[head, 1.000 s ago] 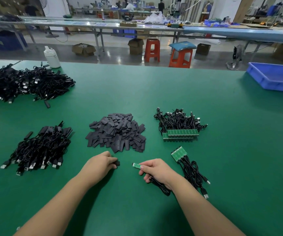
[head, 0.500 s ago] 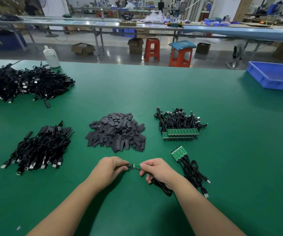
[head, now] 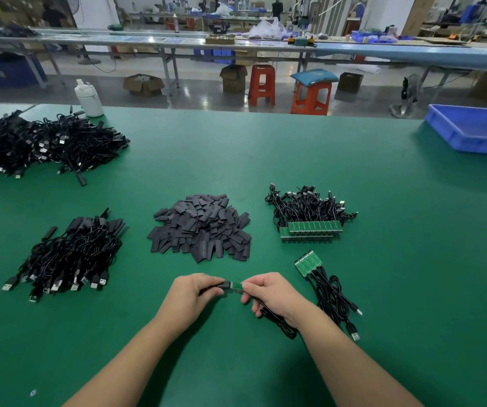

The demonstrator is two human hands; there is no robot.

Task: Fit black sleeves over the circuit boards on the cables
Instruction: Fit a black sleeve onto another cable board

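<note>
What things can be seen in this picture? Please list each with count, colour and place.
sleeve pile: one heap, black, table centre
bare-board cable bundle: one, black with green boards, right of the heap
small cable group: one, black and green, beside the right hand
sleeved cable bundle: one, black, left
large cable heap: one, black, far left
bottle: one, white, far table edge
bin: one, blue, far right
stools: two, orange, floor
left hand: holds a black sleeve
right hand: pinches a green circuit board
</note>
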